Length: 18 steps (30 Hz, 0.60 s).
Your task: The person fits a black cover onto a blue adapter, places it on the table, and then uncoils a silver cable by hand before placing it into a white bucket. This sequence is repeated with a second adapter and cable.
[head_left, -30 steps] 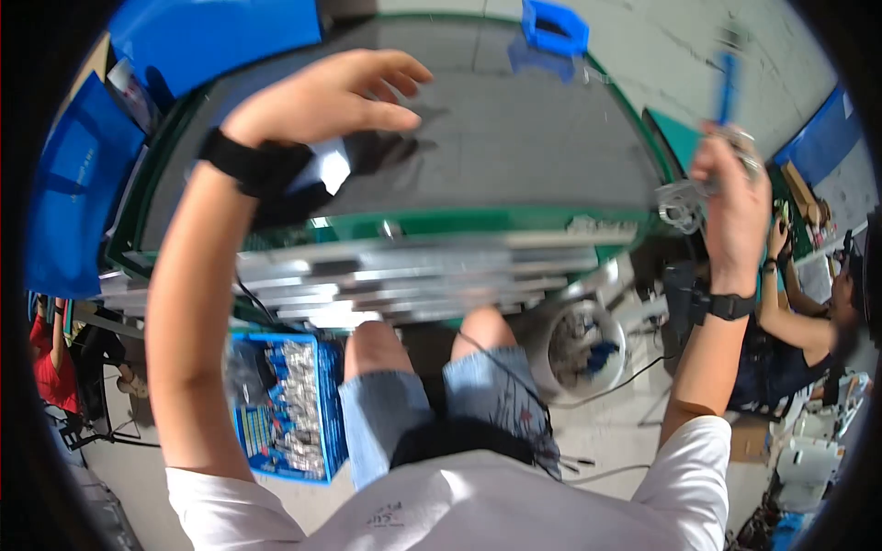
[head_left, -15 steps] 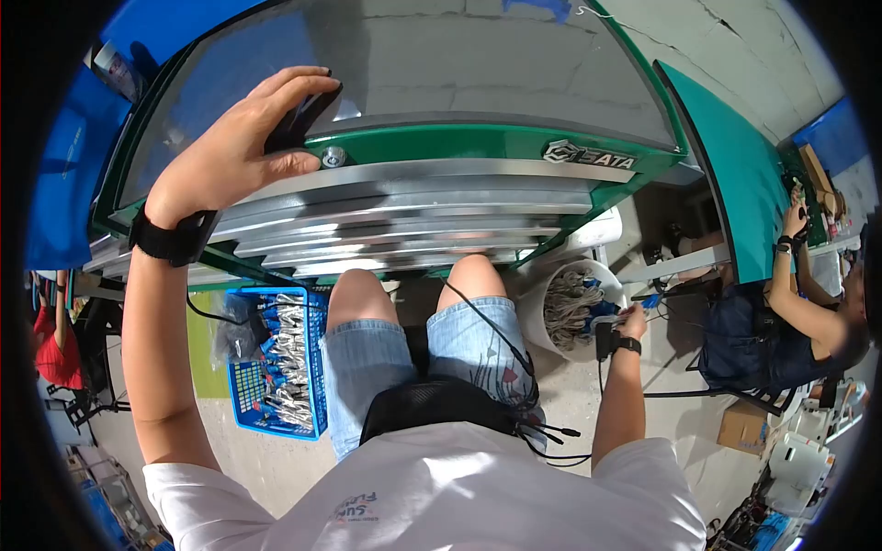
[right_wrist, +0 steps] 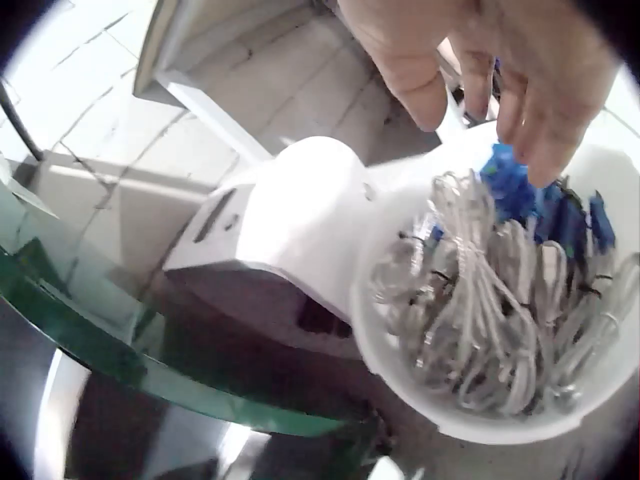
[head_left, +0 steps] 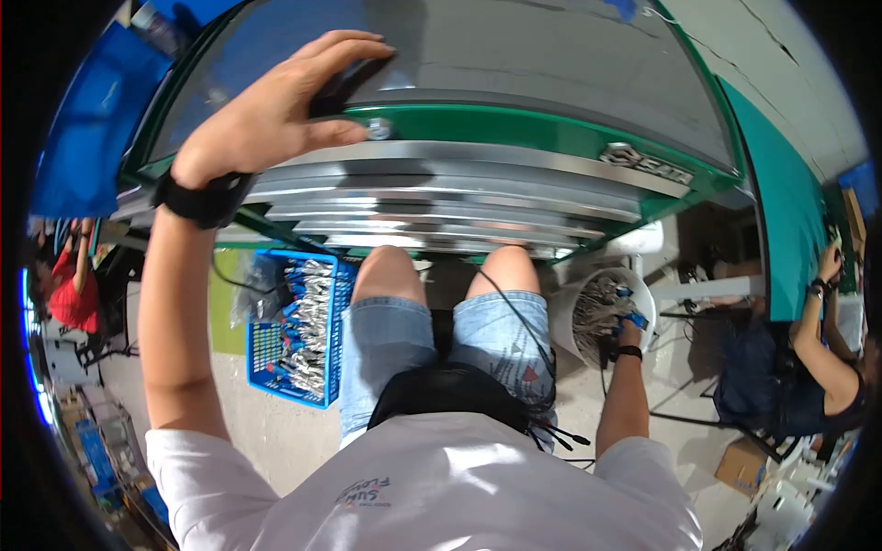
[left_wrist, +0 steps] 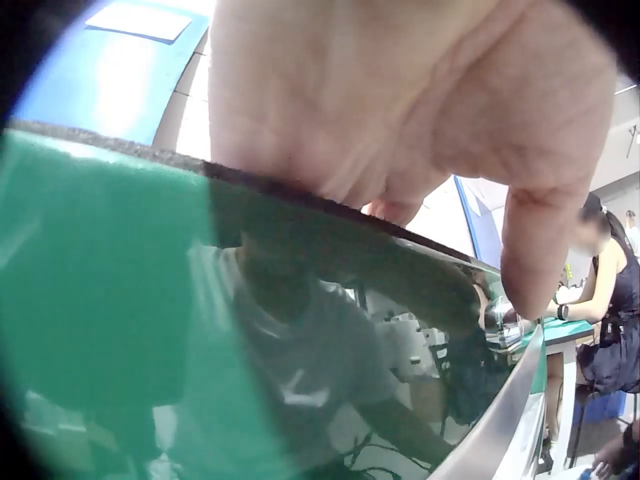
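Observation:
My left hand (head_left: 266, 110) rests at the front edge of a green tool cabinet (head_left: 514, 121), thumb beside the round lock (head_left: 378, 129) and fingers spread over the dark top. It holds nothing. Down to the right, my right hand (head_left: 631, 336) is over a white bucket (right_wrist: 452, 428) of coiled grey cables (right_wrist: 480, 300). In the right wrist view its thumb stands apart from the fingers, and the loosely extended fingertips hang right at the blue connectors (right_wrist: 512, 185) of a cable bundle on top of the pile.
A blue basket (head_left: 336, 367) of similar cables stands on the floor left of my knees. Metal drawer fronts (head_left: 459, 188) face my legs. To the right is a teal table (head_left: 781, 220) with a seated person (head_left: 827, 367). A cardboard box (head_left: 742, 466) lies on the floor.
My right hand has swung from beside the cabinet top, carrying a grey cable bundle, down to the bucket, and its fingers have let go. My left hand has come back to the cabinet's front edge.

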Available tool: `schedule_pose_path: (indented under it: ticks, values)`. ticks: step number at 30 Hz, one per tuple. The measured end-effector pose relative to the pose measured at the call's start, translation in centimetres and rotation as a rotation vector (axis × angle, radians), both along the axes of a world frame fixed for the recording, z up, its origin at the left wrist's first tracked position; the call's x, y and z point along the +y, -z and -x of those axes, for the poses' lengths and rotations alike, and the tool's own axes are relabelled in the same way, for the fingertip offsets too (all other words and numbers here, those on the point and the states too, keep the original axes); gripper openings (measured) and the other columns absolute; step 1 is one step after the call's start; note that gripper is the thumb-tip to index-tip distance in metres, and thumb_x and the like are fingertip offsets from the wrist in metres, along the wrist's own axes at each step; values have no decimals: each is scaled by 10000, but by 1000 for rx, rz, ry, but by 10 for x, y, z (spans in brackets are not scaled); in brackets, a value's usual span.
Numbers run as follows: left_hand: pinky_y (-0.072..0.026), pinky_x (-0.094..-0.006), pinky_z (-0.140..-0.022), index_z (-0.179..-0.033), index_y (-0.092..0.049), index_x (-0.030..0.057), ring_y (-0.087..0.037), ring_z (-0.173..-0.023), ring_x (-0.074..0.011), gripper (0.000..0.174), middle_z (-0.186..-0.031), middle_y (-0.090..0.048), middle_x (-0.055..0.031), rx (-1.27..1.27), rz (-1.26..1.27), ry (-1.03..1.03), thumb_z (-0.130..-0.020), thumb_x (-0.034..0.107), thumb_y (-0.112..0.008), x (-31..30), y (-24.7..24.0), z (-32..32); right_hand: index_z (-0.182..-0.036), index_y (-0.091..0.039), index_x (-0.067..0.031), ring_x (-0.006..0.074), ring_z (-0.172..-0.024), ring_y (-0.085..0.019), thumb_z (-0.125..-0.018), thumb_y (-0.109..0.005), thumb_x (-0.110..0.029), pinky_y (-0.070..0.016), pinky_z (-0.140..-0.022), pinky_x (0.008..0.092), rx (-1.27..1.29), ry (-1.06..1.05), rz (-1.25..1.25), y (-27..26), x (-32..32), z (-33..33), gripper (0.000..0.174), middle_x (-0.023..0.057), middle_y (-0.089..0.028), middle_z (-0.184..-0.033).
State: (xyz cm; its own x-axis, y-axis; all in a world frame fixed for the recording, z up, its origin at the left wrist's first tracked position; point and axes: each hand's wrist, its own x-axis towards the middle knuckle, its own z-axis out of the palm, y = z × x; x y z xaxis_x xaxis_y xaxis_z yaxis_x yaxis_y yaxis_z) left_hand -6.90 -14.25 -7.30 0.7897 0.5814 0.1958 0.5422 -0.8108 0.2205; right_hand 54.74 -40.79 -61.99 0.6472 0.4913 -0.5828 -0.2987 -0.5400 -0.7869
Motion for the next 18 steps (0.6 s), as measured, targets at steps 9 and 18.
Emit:
schedule_pose_path:
  ticks: [9,18]
  values:
    - [-414,-284,-972,-1206,-550,-7,-542,-1138,-176,321,-1209,-588,-100,-776,373,-185,-891,47,-580,-24,19,47,-1232,-497,-4,175,-911,-485,-816,-629,-42,-406,-846,287,-1086,-93,-396,-238,98,30,438,78,-524,-1073]
    - [-464,-254,-723,-978,-600,4,-575,-739,-127,122,-879,-624,-55,-1371,310,-887,-862,8,-564,-102,186,220,-1218,-501,18,201,-1105,-507,-908,-534,-9,-398,-959,321,-1288,-197,-953,-476,137,233,312,113,-512,-1236]
